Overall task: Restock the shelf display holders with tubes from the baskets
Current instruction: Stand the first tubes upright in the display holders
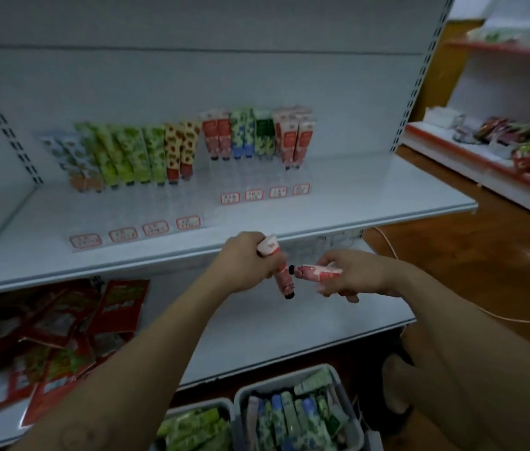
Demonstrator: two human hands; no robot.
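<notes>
My left hand point(247, 262) grips a red-and-white tube point(281, 278) upright, black cap down, just below the shelf's front edge. Beside it, my right hand point(351, 275) holds another red-and-white tube point(315, 271) lying sideways, its black cap pointing at the left tube. On the white shelf point(371, 196) stand two clear display holders: the left holder point(133, 222) with blue, green and strawberry tubes, the right holder point(263, 190) with red, blue and green tubes point(257, 135). Two grey baskets sit at the bottom: one with green tubes point(198, 424), one with mixed tubes point(296, 415).
Red snack packets point(62, 336) lie piled on the lower shelf at the left. A second shelf unit with coloured packets point(517, 141) stands at the right across a wooden floor. A thin cable point(485, 317) runs over the floor. My knee point(400, 385) is beside the baskets.
</notes>
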